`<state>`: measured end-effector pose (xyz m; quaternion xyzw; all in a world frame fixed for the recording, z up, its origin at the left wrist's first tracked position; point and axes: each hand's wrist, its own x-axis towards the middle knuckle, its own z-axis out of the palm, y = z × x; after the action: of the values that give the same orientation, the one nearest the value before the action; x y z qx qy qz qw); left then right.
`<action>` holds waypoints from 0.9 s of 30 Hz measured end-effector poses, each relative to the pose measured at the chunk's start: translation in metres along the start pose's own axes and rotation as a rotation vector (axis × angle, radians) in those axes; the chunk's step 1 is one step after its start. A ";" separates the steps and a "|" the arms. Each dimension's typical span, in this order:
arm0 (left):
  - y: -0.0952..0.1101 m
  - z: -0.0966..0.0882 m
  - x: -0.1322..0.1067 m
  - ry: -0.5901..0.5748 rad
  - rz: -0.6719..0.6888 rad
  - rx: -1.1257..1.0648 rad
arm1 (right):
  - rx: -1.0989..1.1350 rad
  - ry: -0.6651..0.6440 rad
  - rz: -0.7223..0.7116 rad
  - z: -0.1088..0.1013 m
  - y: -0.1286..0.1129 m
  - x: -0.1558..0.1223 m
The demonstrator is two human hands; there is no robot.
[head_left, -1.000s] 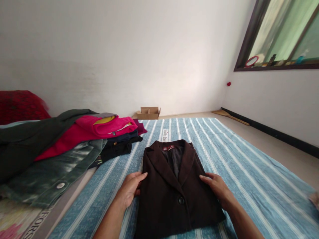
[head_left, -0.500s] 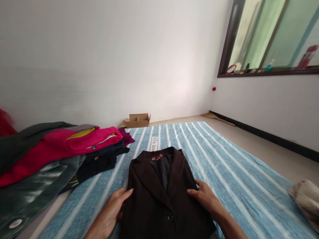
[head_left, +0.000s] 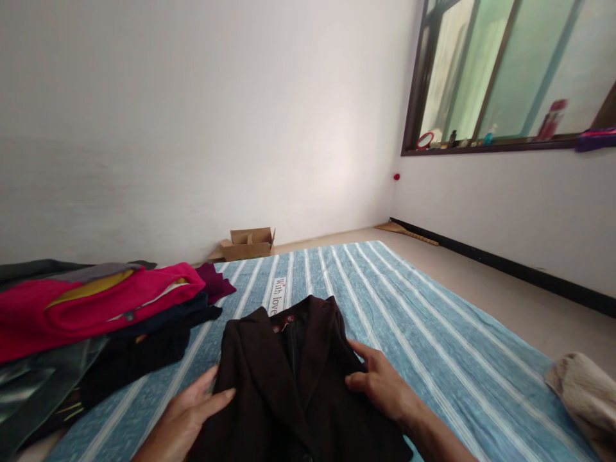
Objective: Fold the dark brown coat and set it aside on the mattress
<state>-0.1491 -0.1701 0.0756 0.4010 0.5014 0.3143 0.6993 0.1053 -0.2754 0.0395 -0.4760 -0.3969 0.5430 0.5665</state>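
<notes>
A dark brown blazer (head_left: 269, 391) lies front up before me, its collar pointing away and its lower part cut off by the bottom of the view. My left hand (head_left: 195, 410) grips the blazer's left edge, thumb on top and fingers partly hidden behind the cloth. On the opposite edge, my right hand (head_left: 378, 382) has its thumb on the front and its fingers around the side. Beneath the blazer is a blue bedsheet (head_left: 409, 333) with white stripes.
Piled clothes (head_left: 120, 308) in pink, black and purple lie at the left. A cardboard box (head_left: 250, 244) stands beyond the bed's far edge. Beige cloth (head_left: 584, 394) rests at the right edge. A window (head_left: 505, 77) with small items on its sill is at upper right.
The view has turned to the right, so the surroundings appear further left. Both hands still hold the blazer's sides, and its two sides look drawn slightly together at the collar.
</notes>
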 end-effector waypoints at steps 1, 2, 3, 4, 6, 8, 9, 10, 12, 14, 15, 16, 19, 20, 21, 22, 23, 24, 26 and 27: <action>0.005 0.005 0.001 -0.029 0.010 -0.005 | 0.002 -0.030 -0.004 -0.003 -0.008 0.002; 0.009 0.010 0.003 -0.054 0.020 -0.005 | -0.001 -0.054 -0.004 -0.007 -0.017 0.005; 0.014 0.016 0.005 -0.068 0.030 0.005 | -0.008 -0.072 0.004 -0.012 -0.025 0.009; 0.018 0.022 0.008 -0.064 0.040 0.023 | -0.023 -0.083 0.019 -0.018 -0.033 0.012; 0.027 0.035 0.017 -0.053 0.053 0.061 | -0.072 -0.083 0.055 -0.033 -0.049 0.021; 0.036 0.050 0.027 -0.075 0.060 0.093 | -0.130 -0.059 0.074 -0.051 -0.064 0.031; 0.041 0.058 0.034 -0.094 0.074 0.106 | -0.161 -0.047 0.076 -0.060 -0.072 0.037; 0.046 0.068 0.041 -0.118 0.093 0.123 | -0.192 -0.037 0.073 -0.070 -0.080 0.043; 0.055 0.089 0.060 -0.173 0.149 0.167 | -0.276 -0.012 0.060 -0.091 -0.097 0.057; 0.064 0.113 0.083 -0.233 0.218 0.229 | -0.409 0.041 0.040 -0.114 -0.113 0.073; 0.068 0.125 0.097 -0.260 0.256 0.255 | -0.490 0.076 0.025 -0.126 -0.122 0.083; 0.073 0.139 0.111 -0.266 0.299 0.284 | -0.568 0.111 0.010 -0.139 -0.130 0.092; 0.091 0.181 0.153 -0.241 0.411 0.346 | -0.741 0.181 -0.049 -0.180 -0.154 0.122; 0.100 0.195 0.167 -0.238 0.451 0.357 | -0.763 0.209 -0.072 -0.194 -0.163 0.132; 0.109 0.209 0.180 -0.241 0.496 0.361 | -0.780 0.238 -0.083 -0.207 -0.171 0.141; 0.118 0.223 0.193 -0.246 0.542 0.358 | -0.790 0.273 -0.095 -0.220 -0.179 0.150; 0.126 0.236 0.206 -0.248 0.576 0.353 | -0.799 0.307 -0.100 -0.232 -0.186 0.158; 0.132 0.248 0.218 -0.255 0.590 0.347 | -0.811 0.341 -0.100 -0.243 -0.192 0.166; 0.135 0.268 0.243 -0.240 0.542 0.318 | -0.901 0.464 -0.058 -0.263 -0.195 0.181; 0.130 0.275 0.255 -0.213 0.485 0.311 | -0.971 0.549 -0.016 -0.271 -0.190 0.187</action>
<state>0.1844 0.0401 0.1233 0.6420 0.3569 0.3476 0.5828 0.4302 -0.1106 0.1487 -0.8033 -0.4430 0.1493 0.3690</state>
